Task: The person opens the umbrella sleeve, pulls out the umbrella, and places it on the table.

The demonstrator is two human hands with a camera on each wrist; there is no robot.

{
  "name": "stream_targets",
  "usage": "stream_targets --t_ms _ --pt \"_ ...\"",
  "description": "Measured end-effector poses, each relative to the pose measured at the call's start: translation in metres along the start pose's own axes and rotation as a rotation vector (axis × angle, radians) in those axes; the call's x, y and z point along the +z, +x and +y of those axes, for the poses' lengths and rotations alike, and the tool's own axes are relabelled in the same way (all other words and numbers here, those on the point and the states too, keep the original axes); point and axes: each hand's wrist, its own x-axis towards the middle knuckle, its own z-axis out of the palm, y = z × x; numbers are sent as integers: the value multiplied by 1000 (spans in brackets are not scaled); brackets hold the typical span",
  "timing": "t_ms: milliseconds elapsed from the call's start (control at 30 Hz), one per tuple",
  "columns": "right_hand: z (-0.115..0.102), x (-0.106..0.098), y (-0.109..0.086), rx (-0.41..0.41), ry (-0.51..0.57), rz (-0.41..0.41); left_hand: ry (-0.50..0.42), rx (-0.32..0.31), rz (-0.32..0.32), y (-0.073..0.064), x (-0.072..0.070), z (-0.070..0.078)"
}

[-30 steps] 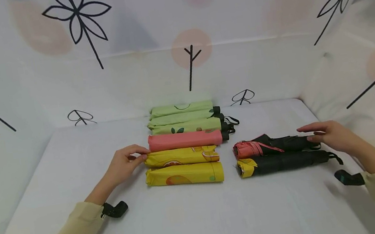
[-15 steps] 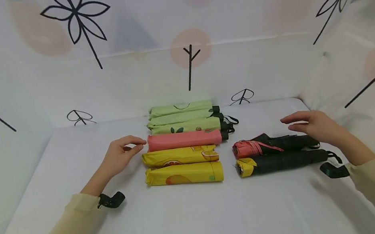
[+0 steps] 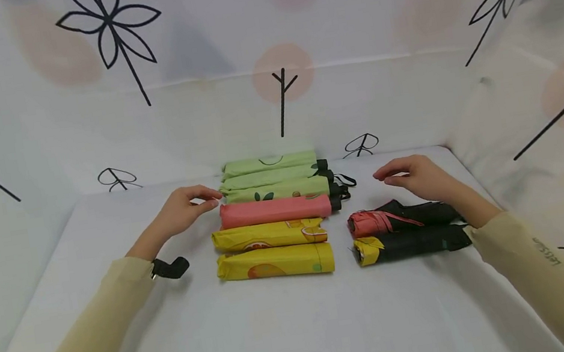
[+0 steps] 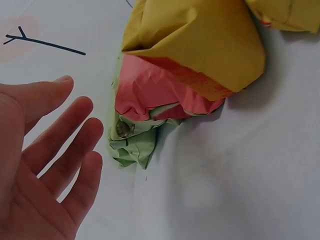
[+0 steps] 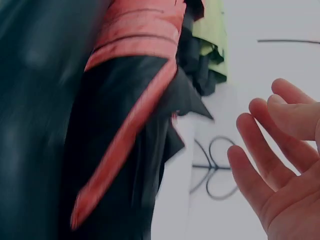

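Light-green rolled fabric umbrellas (image 3: 279, 190) lay at the back of the white surface (image 3: 262, 337), between the left hand (image 3: 178, 211) and the right hand (image 3: 413, 177) in the head view. The step looked like a two-handed reach for their ends — closing on them would call for moving both hands inward. Room lay outward of either end; the patterned white backdrop (image 3: 187, 129) bounded the rear. In the left wrist view, the grip was loose, holding nothing, apart from the green ends. In the right wrist view, the grip was wide and unoccupied — beside the rolled black-and-red umbrella (image 5: 115, 125).
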Motion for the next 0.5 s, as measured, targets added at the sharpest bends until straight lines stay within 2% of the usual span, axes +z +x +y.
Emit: stream_targets --t_ms 133,367,500 --pt "-4 14 15 19 52 -38 -10 -2 -64 12 0 1" --pt "-12 40 33 94 211 -100 -15 27 -230 26 5 4" --pt "-19 55 37 134 280 -118 -8 27 -263 29 8 6"
